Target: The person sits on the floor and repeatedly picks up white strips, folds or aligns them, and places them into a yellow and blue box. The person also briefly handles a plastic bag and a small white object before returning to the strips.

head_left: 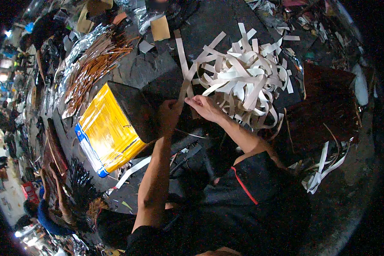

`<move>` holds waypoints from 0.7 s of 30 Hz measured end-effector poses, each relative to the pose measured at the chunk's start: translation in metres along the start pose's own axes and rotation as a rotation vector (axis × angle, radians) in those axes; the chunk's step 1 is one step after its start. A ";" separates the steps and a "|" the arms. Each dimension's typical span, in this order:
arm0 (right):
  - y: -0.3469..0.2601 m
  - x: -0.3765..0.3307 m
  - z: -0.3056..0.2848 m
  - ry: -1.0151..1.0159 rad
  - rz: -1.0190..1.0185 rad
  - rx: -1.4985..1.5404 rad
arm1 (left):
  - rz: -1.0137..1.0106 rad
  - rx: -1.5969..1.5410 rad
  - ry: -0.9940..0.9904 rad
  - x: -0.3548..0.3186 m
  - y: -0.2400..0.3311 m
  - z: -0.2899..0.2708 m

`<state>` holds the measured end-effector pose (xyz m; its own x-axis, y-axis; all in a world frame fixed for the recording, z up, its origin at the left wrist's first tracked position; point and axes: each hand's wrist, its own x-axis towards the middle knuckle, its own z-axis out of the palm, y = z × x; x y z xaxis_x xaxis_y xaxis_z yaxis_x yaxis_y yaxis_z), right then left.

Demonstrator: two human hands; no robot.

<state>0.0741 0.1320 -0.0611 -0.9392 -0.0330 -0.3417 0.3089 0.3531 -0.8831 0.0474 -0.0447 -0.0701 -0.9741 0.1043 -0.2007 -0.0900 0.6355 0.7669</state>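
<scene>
My left hand [170, 112], partly in shadow, is closed on the lower end of a pale flat strip [186, 83]. That strip slants up and to the right toward a loose, tangled heap of white strips [254, 79]. Close beside it, my right hand [204, 107] has its thumb and fingers pinched together at the strips; what exactly lies in the pinch is too small to make out. A second pale strip [180, 49] crosses behind the first. Just left of my left hand stands a yellow and blue square tin [111, 128] with a dark top.
Brown and silvery thin strips [94, 64] lie in a bundle at the far left. A dark brown sheet [328, 106] is at the right, with a few white strips [322, 170] below it. Another person [51, 213] sits at the lower left. A tan card [160, 28] lies at the top.
</scene>
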 end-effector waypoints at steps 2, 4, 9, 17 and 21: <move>-0.001 -0.002 0.010 0.037 0.018 0.116 | -0.033 -0.518 -0.131 -0.015 -0.001 -0.007; -0.013 -0.002 0.001 -0.101 -0.210 0.487 | -0.039 -0.731 -0.134 -0.032 0.012 -0.016; 0.005 0.023 -0.002 0.211 -0.281 0.345 | -0.170 -0.878 -0.146 -0.055 0.054 -0.042; -0.048 -0.012 -0.020 0.285 -0.273 -0.003 | 0.011 -0.583 0.015 -0.060 0.075 -0.039; -0.072 -0.046 -0.039 0.070 -0.549 0.012 | 0.197 -0.399 0.004 -0.056 0.087 -0.038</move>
<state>0.0894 0.1442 0.0306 -0.9704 -0.1467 0.1919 -0.2277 0.2905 -0.9294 0.0865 -0.0242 0.0310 -0.9813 0.1907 -0.0251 0.0255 0.2585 0.9657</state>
